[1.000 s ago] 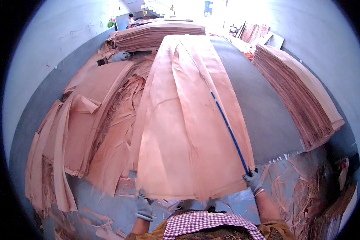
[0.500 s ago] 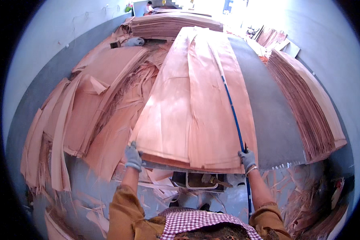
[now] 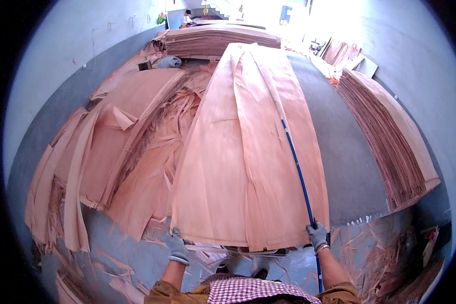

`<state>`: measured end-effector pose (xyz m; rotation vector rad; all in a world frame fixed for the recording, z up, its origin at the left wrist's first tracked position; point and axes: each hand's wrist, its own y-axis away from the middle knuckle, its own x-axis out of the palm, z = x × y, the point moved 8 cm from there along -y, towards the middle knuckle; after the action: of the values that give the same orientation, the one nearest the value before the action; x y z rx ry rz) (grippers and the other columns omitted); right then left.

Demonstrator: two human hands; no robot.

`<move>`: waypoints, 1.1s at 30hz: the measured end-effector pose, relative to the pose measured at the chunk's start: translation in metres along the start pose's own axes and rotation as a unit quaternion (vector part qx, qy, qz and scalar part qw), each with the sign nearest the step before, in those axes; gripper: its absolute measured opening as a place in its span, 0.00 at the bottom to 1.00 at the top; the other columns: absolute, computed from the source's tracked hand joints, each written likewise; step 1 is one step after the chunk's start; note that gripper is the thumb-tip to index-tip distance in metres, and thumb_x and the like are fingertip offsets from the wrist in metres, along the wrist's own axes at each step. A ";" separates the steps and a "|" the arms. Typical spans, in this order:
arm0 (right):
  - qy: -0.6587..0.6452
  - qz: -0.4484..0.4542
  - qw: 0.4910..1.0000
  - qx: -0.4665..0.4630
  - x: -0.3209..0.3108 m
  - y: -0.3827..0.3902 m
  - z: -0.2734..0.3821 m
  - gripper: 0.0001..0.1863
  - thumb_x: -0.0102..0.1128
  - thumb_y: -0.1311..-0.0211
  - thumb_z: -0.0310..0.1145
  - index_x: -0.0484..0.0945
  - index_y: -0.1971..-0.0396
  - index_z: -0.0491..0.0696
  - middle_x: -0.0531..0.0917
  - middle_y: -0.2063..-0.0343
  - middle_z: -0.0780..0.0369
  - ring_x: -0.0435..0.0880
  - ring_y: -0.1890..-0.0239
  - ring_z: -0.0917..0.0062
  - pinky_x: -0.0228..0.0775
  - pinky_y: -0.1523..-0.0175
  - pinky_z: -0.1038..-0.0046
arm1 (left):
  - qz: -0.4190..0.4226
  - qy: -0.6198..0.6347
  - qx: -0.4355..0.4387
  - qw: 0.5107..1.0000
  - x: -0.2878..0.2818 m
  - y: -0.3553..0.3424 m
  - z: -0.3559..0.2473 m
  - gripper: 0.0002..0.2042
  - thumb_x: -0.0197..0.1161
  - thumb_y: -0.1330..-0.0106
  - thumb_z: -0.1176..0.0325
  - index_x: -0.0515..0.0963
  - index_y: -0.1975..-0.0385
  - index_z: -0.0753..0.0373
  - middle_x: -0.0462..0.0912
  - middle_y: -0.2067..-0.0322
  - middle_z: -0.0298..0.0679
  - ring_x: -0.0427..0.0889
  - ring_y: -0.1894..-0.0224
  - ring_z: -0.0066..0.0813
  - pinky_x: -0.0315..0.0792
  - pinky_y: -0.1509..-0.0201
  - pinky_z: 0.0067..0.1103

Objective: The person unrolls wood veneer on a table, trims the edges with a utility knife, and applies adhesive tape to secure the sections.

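Observation:
A long, pale pinkish wood veneer sheet (image 3: 210, 177) stretches away from me over a grey table. A lengthwise overlap or fold runs down its middle. My left hand (image 3: 177, 247), in a grey glove, is closed on the sheet's near left corner. At the near right corner my right hand (image 3: 317, 236), also gloved, is closed around a thin blue pole (image 3: 300, 175), close to the sheet's edge. The pole lies along the sheet, its lower end hanging past my wrist. Whether the right fingers also pinch the veneer is hidden.
The grey tabletop (image 3: 334, 152) shows right of the sheet. A tall veneer stack (image 3: 385, 142) stands beyond it. Left lie another stack (image 3: 131, 96) and torn strips (image 3: 154, 177). Scraps litter the floor (image 3: 111, 233). A person (image 3: 186, 19) is behind the far stack (image 3: 213, 43).
The veneer's near end has come toward me with both hands, now covering most of the frame below the table edge. The blue pole has shifted nearer too.

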<state>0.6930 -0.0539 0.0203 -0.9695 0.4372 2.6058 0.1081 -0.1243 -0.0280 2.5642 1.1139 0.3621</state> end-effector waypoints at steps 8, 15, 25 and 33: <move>-0.108 0.006 0.993 -0.038 0.016 -0.064 0.011 0.10 0.62 0.51 0.32 0.78 0.72 0.41 0.77 0.82 0.64 0.73 0.79 0.80 0.66 0.72 0.75 | 0.051 -0.082 0.063 0.993 0.059 -0.047 -0.036 0.19 0.55 0.36 0.65 0.68 0.47 0.66 0.75 0.69 0.37 0.74 0.75 0.23 0.71 0.80 0.20; -0.183 0.096 0.978 -0.013 0.018 -0.030 -0.001 0.10 0.64 0.46 0.33 0.78 0.66 0.44 0.78 0.73 0.71 0.72 0.73 0.85 0.65 0.68 0.80 | 0.095 -0.174 0.070 0.978 -0.015 -0.080 -0.031 0.13 0.56 0.36 0.65 0.73 0.55 0.62 0.74 0.73 0.31 0.71 0.77 0.18 0.67 0.81 0.18; -0.016 0.034 0.999 -0.019 0.033 -0.022 -0.024 0.27 0.62 0.46 0.42 0.72 0.50 0.40 0.82 0.60 0.56 0.81 0.63 0.74 0.72 0.61 0.73 | 0.199 0.098 -0.290 0.931 0.014 -0.093 0.031 0.33 0.51 0.47 0.31 0.74 0.50 0.50 0.80 0.58 0.36 0.78 0.62 0.40 0.74 0.61 0.42; -0.025 0.028 0.999 0.004 0.025 -0.002 -0.016 0.25 0.62 0.44 0.37 0.72 0.48 0.42 0.81 0.69 0.63 0.76 0.74 0.83 0.71 0.70 0.77 | 0.240 0.187 -0.260 0.916 0.022 -0.140 0.056 0.24 0.60 0.43 0.46 0.74 0.51 0.53 0.77 0.51 0.40 0.77 0.52 0.44 0.72 0.52 0.45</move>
<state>0.6847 -0.0537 -0.0085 -0.8987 0.4671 2.6701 0.0502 -0.0287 -0.1309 2.2835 0.3740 1.1375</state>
